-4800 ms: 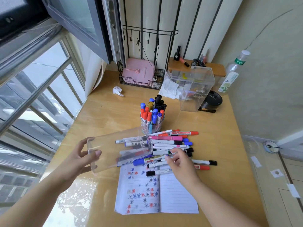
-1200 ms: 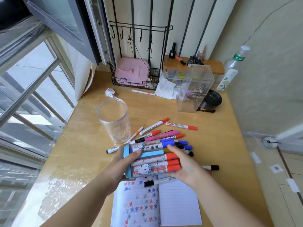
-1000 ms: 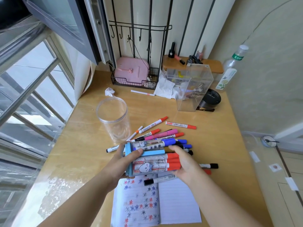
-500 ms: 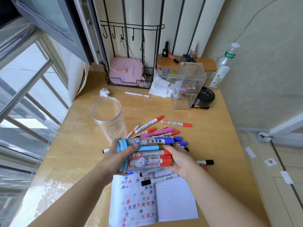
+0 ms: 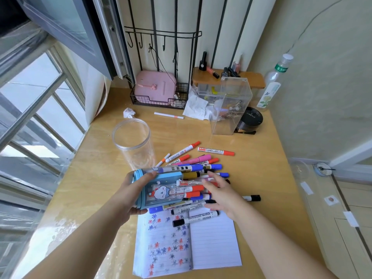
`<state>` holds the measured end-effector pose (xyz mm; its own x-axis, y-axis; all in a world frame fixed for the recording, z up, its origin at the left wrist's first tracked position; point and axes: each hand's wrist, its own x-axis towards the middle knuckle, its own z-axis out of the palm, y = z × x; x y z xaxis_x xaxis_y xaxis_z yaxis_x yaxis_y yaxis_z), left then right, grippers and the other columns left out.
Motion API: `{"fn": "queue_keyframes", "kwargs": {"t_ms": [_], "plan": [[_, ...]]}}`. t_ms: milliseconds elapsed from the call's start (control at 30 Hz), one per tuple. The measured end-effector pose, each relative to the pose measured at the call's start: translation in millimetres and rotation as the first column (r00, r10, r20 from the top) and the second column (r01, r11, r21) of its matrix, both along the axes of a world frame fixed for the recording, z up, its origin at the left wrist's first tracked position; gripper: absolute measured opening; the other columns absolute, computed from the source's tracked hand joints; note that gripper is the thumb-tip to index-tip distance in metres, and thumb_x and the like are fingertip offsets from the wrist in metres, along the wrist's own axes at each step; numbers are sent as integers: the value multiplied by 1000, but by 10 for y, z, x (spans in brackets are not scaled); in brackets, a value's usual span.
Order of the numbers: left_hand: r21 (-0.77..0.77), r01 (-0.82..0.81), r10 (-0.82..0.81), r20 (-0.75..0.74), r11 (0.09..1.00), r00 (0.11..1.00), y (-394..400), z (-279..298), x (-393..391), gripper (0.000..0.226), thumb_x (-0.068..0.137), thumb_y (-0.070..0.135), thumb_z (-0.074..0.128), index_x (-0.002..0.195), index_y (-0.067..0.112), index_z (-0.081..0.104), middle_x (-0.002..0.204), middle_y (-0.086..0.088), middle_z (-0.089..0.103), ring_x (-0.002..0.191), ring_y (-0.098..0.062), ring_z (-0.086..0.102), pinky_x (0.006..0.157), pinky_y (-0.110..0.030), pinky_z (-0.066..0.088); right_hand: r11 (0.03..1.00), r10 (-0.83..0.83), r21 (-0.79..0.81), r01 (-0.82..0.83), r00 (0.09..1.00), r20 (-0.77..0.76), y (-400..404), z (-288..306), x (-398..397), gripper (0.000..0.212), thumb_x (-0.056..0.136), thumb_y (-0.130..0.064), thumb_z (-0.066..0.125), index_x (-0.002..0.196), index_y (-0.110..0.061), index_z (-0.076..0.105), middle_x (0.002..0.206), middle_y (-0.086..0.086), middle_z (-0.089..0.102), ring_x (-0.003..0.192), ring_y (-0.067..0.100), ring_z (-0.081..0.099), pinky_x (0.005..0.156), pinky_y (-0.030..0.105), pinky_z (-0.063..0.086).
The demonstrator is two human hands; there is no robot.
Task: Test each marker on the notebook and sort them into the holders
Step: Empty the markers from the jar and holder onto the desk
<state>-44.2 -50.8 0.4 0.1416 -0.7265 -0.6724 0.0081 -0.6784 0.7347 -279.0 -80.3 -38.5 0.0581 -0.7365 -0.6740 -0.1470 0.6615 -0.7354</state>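
Wooden surface cluttered; left hand grips tipped blue holder, right hand fingers spread over markers; spill risk toward 3 o'clock.

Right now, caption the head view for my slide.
Left hand tips blue holder sideways, markers spilling toward right hand above notebook.

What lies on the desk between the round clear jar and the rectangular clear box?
In the head view, bare desk separates the round clear jar from the rectangular clear box; the marker pile lies nearer the person.
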Motion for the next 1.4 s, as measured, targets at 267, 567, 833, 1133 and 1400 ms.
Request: {"fn": "queue_keyframes", "kwargs": {"t_ms": [267, 567, 833, 1133, 1400], "plan": [[-18, 1, 0, 16, 1000, 1000, 15, 33, 16, 47, 78, 50, 65, 115, 29, 44, 97, -12, 67, 80, -27, 65, 81, -46, 53, 967, 82, -232, -104, 991, -102, 56, -97, 130, 28, 85, -15, 69, 104, -33, 58, 108, 3, 62, 88, 16, 66, 75, 25, 56], [-9, -46, 47, 32, 999, 998, 39, 74, 99, 47, 80, 46, 64, 118, 26, 44, 100, -12, 61, 77, -27, 61, 62, -35, 52, 934, 172, -259, -248, 943, -284, 83, -148, 13, 61, 93, -3, 49, 143, -34, 33, 146, -2, 32, 101, 11, 55, 63, 19, 47], [8, -70, 69, 34, 998, 997, 26, 20, 121, 55, 71, 55, 69, 114, 31, 46, 102, -6, 60, 78, -25, 60, 57, -33, 51, 684, 341, -255, -683, 608, -717, 218, -322, 61, 69, 95, -30, 54, 148, -43, 13, 158, -9, 1, 145, 15, 8, 113, 32, 19], [-6, -73, 74, 65, 997, 995, 23, 27, 242, 45, 78, 51, 63, 114, 30, 47, 101, -8, 59, 76, -26, 59, 56, -32, 49, 626, 328, -102, -773, 380, -865, 43, -312, 35, 57, 101, -28, 38, 149, -39, 10, 158, -7, 6, 144, 22, 3, 116, 39, 10], [-6, -71, 72, 72, 997, 995, 25, 55, 329, 41, 79, 50, 63, 110, 30, 48, 97, -10, 60, 76, -28, 58, 60, -34, 50, 662, 466, 94, -743, 311, -829, 81, -429, 221, 58, 101, -43, 17, 145, -39, -20, 153, -11, -29, 141, 26, -28, 114, 52, -13]]}}
